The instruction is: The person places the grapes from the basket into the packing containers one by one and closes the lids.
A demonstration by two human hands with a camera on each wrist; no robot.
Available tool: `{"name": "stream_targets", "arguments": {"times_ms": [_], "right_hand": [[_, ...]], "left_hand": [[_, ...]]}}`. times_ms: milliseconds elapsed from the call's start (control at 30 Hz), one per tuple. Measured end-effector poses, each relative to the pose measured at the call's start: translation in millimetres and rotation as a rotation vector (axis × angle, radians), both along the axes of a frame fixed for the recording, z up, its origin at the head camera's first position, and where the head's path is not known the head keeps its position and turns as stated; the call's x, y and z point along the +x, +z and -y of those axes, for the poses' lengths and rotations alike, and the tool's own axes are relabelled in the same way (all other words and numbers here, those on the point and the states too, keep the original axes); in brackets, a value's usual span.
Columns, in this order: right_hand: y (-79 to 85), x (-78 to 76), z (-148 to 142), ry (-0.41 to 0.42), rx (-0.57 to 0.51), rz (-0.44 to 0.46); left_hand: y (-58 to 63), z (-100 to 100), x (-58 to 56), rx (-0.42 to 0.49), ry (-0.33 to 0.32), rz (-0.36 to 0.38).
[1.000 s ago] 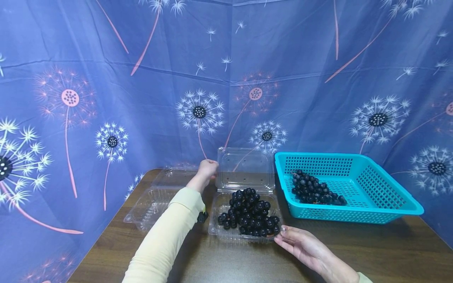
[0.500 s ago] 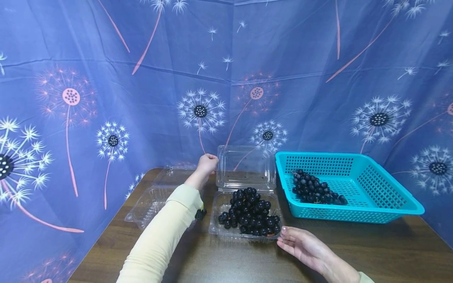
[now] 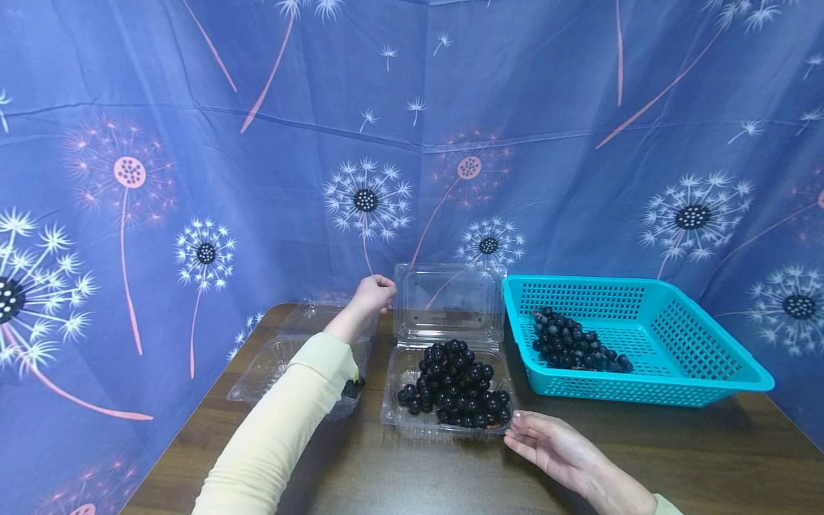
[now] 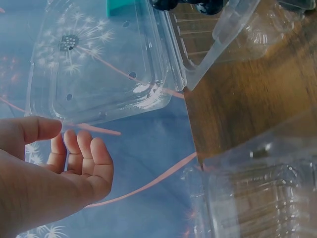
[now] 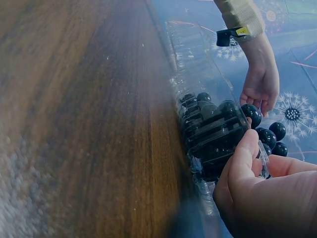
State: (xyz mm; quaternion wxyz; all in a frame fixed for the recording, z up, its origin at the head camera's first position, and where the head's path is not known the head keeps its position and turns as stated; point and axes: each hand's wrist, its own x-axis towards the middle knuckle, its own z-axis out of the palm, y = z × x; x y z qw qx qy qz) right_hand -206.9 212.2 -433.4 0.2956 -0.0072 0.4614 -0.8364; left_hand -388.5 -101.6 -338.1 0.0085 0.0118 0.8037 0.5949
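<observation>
A clear plastic clamshell box (image 3: 400,420) with its lid (image 3: 444,304) raised stands in the middle of the table in the head view. Shiny dark grapes (image 3: 458,386) fill much of its base. My left hand (image 3: 373,292) is at the lid's upper left edge; in the left wrist view the thumb and curled fingers (image 4: 101,166) meet at that edge and pinch it. With my right hand (image 5: 267,193) I grip the box's front right corner, the rim between thumb and fingers. Grapes show through the box wall in the right wrist view.
To the right, a turquoise slotted basket (image 3: 702,395) holds another bunch of dark grapes (image 3: 573,342). A second clear box (image 3: 257,372) lies open at left, partly behind the left sleeve (image 3: 283,422). A blue dandelion-print cloth (image 3: 553,179) hangs behind the wooden table (image 3: 444,479).
My left hand has moved slightly up along the lid's left edge, and its forearm has shifted left. The right hand stays at the box's corner; the grapes have not moved.
</observation>
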Motion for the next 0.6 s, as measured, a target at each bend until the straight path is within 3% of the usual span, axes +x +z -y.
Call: {"name": "stream_targets", "arguments": {"times_ms": [233,600], "right_hand": [[-0.3,0.2,-0.3,-0.002,-0.007,0.007],[-0.6,-0.1,-0.4,0.004,-0.017,-0.031]], "left_hand": [[5.7,3.8,4.9,-0.070,-0.052,-0.020],[9.0,6.9,8.7,-0.093,-0.097,-0.087]]}}
